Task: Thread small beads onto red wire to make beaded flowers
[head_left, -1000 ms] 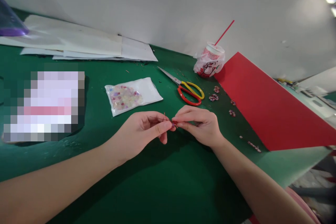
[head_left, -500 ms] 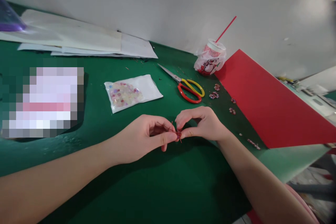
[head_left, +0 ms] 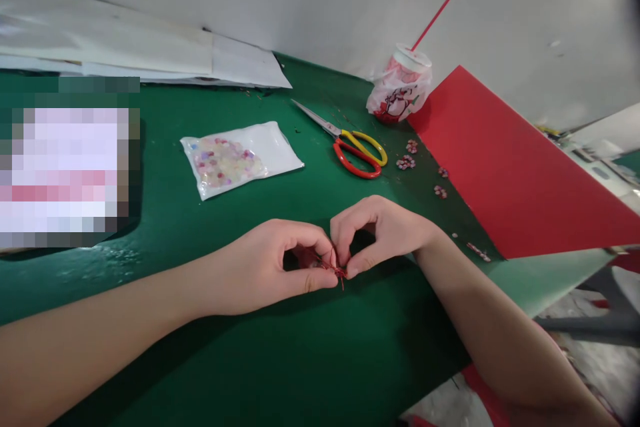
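Between my two hands is a small tangle of thin red wire (head_left: 341, 273), with short ends sticking out. My left hand (head_left: 293, 260) pinches it from the left between thumb and forefinger. From the right, my right hand (head_left: 373, 237) has its thumb and fingertips closed on the same red wire. The fingers cover most of it, so its full shape is hidden. Beyond the hands lies a clear-fronted packet of pastel beads (head_left: 227, 163). Scissors (head_left: 357, 152) with one red and one yellow handle rest to the right of the packet, blades pointing away to the left.
Several beaded flowers (head_left: 406, 162) lie by a red board (head_left: 500, 180). A bagged cup (head_left: 403, 83) with a red straw stands at the back. White sheets (head_left: 150, 50) lie along the wall. A blurred-out flat object (head_left: 70, 153) sits at left on the green table (head_left: 240, 360).
The view has shifted, so the table things sit higher and slightly left. My right fingers have come down against the left fingertips, and the wire is now more covered.
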### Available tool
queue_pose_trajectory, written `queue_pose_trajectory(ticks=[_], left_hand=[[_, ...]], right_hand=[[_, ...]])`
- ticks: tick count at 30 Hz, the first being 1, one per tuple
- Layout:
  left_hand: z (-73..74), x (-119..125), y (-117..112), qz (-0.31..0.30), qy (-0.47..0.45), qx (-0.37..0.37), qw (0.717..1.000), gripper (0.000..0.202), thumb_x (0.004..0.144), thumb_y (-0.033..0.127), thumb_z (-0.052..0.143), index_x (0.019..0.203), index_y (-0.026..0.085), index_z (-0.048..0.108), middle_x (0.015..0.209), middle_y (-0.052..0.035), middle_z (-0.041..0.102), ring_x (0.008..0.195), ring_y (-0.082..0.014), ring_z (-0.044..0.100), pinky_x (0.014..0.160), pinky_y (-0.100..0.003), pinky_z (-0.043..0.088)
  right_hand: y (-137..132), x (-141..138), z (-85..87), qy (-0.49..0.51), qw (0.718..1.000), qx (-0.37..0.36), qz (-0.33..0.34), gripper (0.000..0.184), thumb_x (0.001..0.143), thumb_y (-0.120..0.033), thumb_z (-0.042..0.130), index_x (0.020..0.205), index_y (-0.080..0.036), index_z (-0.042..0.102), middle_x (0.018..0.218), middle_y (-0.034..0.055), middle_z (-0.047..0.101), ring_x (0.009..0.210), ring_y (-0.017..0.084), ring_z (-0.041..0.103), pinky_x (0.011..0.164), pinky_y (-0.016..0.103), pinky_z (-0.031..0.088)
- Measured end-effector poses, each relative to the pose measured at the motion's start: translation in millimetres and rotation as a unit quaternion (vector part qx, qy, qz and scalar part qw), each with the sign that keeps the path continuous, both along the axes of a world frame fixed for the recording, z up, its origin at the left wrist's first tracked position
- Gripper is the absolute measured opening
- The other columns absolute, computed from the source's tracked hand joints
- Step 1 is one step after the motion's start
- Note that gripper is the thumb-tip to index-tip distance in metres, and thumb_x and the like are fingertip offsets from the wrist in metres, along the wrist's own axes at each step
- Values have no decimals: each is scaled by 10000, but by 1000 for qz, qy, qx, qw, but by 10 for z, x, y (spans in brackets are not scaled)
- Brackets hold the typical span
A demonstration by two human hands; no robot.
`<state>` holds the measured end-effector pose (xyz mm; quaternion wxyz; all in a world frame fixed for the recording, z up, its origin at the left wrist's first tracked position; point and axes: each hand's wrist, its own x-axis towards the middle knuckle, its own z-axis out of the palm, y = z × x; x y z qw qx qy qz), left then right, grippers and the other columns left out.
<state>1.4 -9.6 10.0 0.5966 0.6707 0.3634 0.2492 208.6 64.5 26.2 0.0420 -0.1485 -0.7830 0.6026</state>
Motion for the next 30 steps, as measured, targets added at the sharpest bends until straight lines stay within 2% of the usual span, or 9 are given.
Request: queue_pose_trajectory(ticks=[7, 14, 20, 30], left_hand=[[-34, 7, -2, -1, 10, 24, 1000, 142, 785, 357, 620, 773, 226, 674, 773, -10, 681, 687, -169, 619, 621, -237, 490], [-6, 14, 20, -39, 34, 18, 999, 147, 797, 350, 616, 792, 208, 656, 809, 15, 674, 728, -134, 618, 674, -211, 488], [-14, 7, 14, -35, 33, 25, 999, 120, 792, 331, 632, 782, 214, 655, 784, 32, 669, 703, -109, 611, 634, -174, 473], [-44, 11, 19, -44, 22, 43, 998, 97, 786, 316, 642, 770, 221, 652, 787, 42, 676, 697, -104, 613, 627, -169, 464]], right_hand=[[-10, -2, -13, -17, 1000, 17, 2, 125, 716, -252, 721, 745, -143, 666, 754, 29, 657, 714, 133, 619, 699, 275, 514], [-30, -14, -67, -17, 1000, -2, 8, 204, 715, -304, 729, 735, -114, 657, 731, 41, 656, 714, 129, 608, 688, 258, 493], [-18, -18, -77, -10, 1000, 9, 26, 184, 741, -289, 709, 760, -113, 662, 753, 42, 657, 722, 125, 609, 695, 252, 486], [-11, -33, -90, 3, 999, 12, 37, 124, 750, -231, 701, 782, -116, 667, 782, 40, 665, 744, 119, 614, 714, 240, 493]])
